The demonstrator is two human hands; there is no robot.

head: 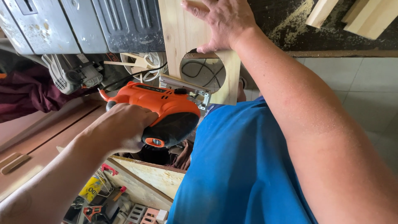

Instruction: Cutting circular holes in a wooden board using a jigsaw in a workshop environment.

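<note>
My left hand (124,126) is closed around the handle of an orange and black jigsaw (166,110), whose metal base plate (186,88) sits against the near edge of a pale wooden board (176,33). The board has a large round hole (203,72) cut in it and overhangs the workbench. My right hand (224,23) lies flat on the board just above the hole, fingers spread, pressing it down. The saw's blade is hidden.
A grey table saw top (83,25) lies at the upper left, with a motor (68,74) under it. Wood offcuts (360,14) and sawdust rest on the dark bench at the upper right. A box of tools (112,203) sits below. Tiled floor (356,91) is on the right.
</note>
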